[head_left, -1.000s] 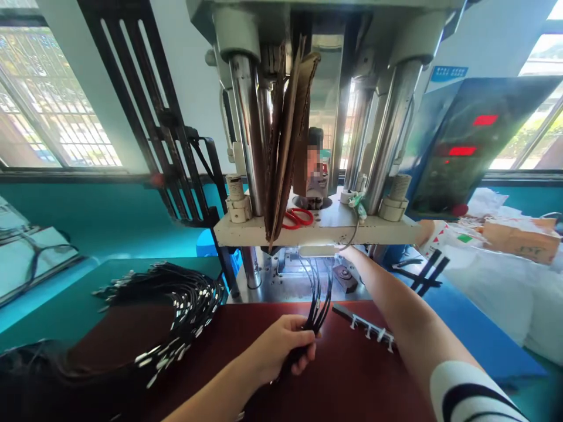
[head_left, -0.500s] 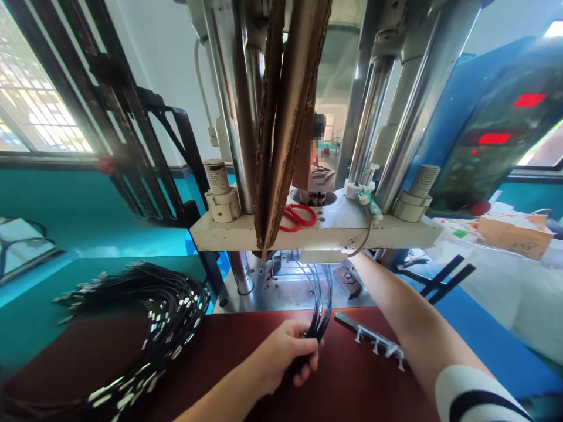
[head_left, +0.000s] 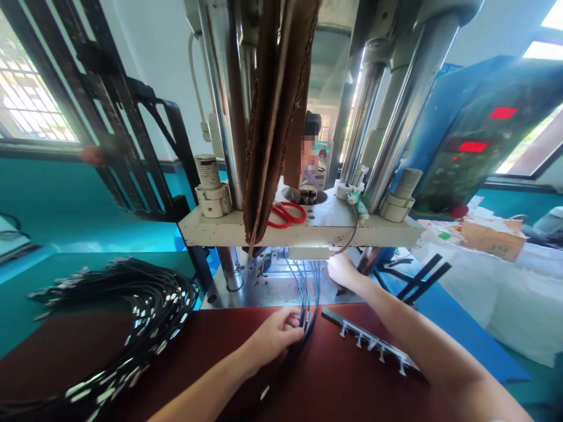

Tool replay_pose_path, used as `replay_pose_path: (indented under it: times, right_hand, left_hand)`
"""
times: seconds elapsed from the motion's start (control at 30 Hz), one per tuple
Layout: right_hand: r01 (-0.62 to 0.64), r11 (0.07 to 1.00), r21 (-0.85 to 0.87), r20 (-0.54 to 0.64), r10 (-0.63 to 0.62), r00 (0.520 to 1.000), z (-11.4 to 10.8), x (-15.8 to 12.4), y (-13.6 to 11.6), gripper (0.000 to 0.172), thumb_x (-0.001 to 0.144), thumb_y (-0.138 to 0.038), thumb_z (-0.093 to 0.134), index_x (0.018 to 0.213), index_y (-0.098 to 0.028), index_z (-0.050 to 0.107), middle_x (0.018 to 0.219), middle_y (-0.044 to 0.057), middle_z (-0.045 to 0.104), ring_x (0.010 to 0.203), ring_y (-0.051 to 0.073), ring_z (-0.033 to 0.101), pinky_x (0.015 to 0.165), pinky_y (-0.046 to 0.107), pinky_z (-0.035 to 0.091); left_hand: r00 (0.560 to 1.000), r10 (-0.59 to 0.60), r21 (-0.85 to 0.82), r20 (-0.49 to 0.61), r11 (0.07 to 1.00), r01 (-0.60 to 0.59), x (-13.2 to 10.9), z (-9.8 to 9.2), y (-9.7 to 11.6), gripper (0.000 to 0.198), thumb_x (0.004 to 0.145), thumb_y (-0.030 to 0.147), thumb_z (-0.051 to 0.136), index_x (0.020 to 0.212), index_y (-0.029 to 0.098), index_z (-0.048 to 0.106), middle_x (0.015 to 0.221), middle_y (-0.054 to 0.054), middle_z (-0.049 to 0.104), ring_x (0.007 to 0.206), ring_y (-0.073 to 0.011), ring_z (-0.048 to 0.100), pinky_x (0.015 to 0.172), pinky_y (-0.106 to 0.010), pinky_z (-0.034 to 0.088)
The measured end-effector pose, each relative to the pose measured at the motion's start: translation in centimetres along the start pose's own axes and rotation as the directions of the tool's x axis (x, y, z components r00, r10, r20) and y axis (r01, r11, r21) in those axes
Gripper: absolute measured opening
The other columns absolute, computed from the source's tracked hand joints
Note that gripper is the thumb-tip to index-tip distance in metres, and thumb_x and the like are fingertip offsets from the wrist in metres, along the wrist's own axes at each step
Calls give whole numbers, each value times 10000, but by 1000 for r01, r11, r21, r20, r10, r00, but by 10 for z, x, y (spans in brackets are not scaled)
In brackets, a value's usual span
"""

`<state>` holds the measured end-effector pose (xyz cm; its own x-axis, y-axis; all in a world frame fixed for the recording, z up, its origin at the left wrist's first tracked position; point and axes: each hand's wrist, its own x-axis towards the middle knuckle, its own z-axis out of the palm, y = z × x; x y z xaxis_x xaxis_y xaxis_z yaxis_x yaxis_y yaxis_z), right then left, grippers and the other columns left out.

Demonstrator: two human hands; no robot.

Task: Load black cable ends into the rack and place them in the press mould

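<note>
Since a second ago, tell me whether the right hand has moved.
Yes. The right hand was hidden up under the machine's white plate; now it has dropped and pulled back into view beside the black cables.

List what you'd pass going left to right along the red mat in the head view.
Pile of black cables → left hand gripping a bunch of black wires → right hand reaching under the press → white plastic strip with prongs.
</note>
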<state>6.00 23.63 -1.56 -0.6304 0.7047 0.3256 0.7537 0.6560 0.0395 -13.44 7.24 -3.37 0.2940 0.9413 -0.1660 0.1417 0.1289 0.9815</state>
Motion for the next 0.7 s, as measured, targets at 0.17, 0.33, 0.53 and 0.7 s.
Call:
replay_pose_path:
  times: [0.17, 0.33, 0.53, 0.7]
  right_hand:
    - [126, 985, -120, -24, -130, 991, -1, -22, -29, 363, 801, -96, 462, 1153, -110, 544, 1108, 113, 583, 1025, 237, 483, 919, 357, 355]
    - [80, 981, -175, -48, -89, 995, 4, -14, -40, 229, 857, -100, 412, 991, -65, 594, 955, 142, 612, 904, 256, 526, 849, 361, 401]
    - [99, 981, -168, -48, -108, 993, 9, -15, -29, 223, 881, -112, 400, 1002, -83, 585, 976, 123, 609, 937, 239, 526, 888, 353, 390]
    - [123, 982, -141, -38, -129, 991, 9, -18, -24, 274, 882, -100, 377, 1089, -101, 557, 1067, 119, 592, 1023, 224, 503, 948, 344, 350]
  left_hand:
    - [866, 472, 784, -165, 596, -175, 38, -28, 5, 395, 762, 148, 425, 1151, 128, 495, 1202, -132, 511, 1130, -250, 434, 950, -408, 344]
    - [821, 545, 968, 170, 65, -243, 74, -46, 11, 455, 787, 106, 419, 1233, 183, 459, 1203, -88, 542, 1091, -233, 476, 918, -396, 363]
    - [769, 554, 942, 319, -97, -321, 80, -73, -8, 456, 824, 94, 370, 1273, 148, 429, 1240, -91, 538, 1152, -199, 455, 988, -373, 319]
    - [775, 596, 971, 211, -38, -236, 80, -82, -21, 484, 804, 83, 348, 1277, 114, 443, 1308, -124, 477, 1248, -212, 374, 1048, -390, 272]
